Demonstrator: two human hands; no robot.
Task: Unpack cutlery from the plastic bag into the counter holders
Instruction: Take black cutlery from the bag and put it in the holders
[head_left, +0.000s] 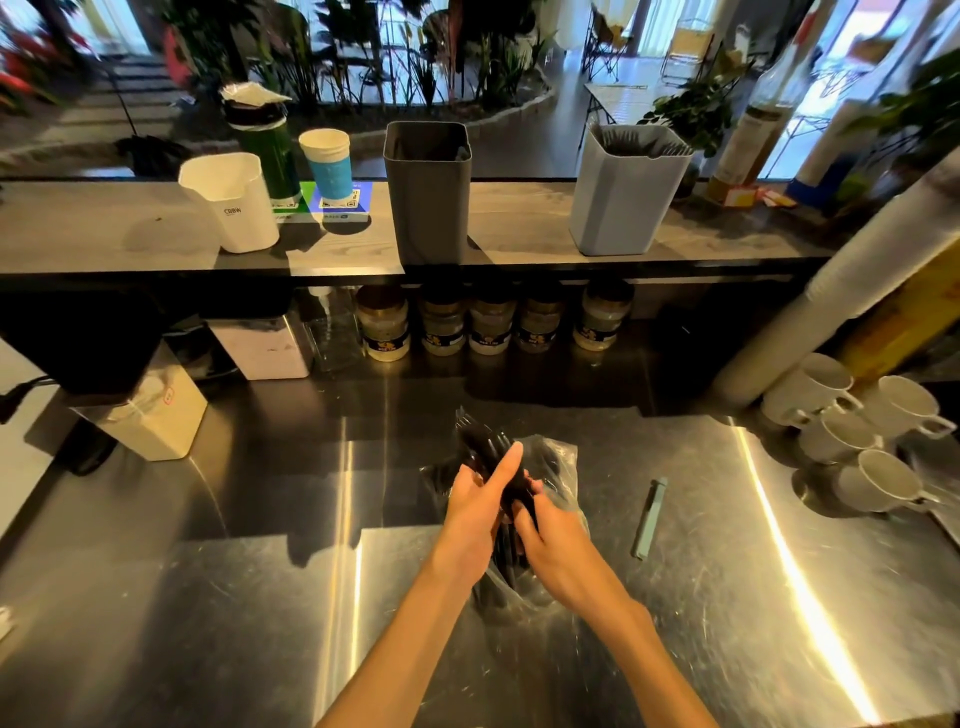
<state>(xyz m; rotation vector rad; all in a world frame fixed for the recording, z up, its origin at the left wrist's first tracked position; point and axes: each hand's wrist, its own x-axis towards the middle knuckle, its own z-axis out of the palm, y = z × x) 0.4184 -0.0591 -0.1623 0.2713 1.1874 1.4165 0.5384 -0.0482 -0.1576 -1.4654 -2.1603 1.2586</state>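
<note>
Hands, left (480, 506) and right (553, 540), fingers gripping black cutlery (485, 447) over plastic bag (558, 467); white holder (231, 202) reads, apparently, "CRBW".

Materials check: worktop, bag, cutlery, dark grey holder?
Worktop: looks like brushed stainless steel, with scratches and streaky glare. Bag: thin clear plastic film, crinkled and see-through. Cutlery: probably glossy black plastic, though blurred. Dark grey holder: likely matte moulded plastic, with rounded corners.

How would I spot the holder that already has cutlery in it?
Look at the raised wooden shelf behind the steel worktop. Three tall tubs stand on it: a white one at the left, a dark grey one in the middle, a pale blue-grey one at the right. Only the pale one shows dark utensils at its rim.
</note>
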